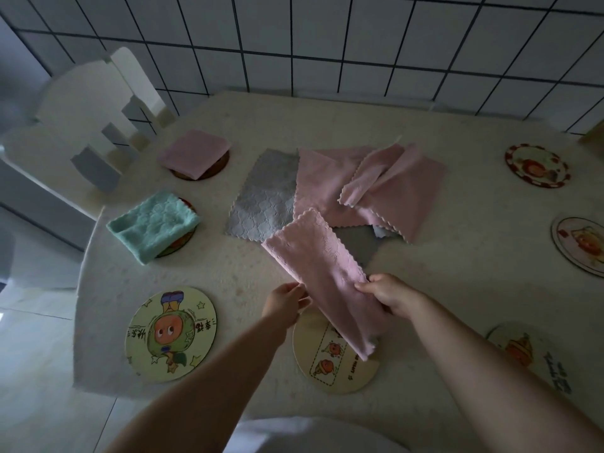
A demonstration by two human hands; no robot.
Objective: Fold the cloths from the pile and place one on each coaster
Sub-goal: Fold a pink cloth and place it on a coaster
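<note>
Pink cloth (322, 273), folded into a long strip, is pinched by the right hand's fingers (366, 286) and the left hand's fingers (299, 294), lifted above a coaster (327, 364) at the worktop's (425, 289) near edge.

The pink cloth (322, 282) hides part of one coaster (330, 364) and the left fingers (302, 297)

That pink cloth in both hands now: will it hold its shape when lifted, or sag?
Probably sags: the pink cloth droops past the right hand, its end hanging over a coaster. Likely light, since the left hand holds it by fingertips. Its textured surface should grip.
</note>
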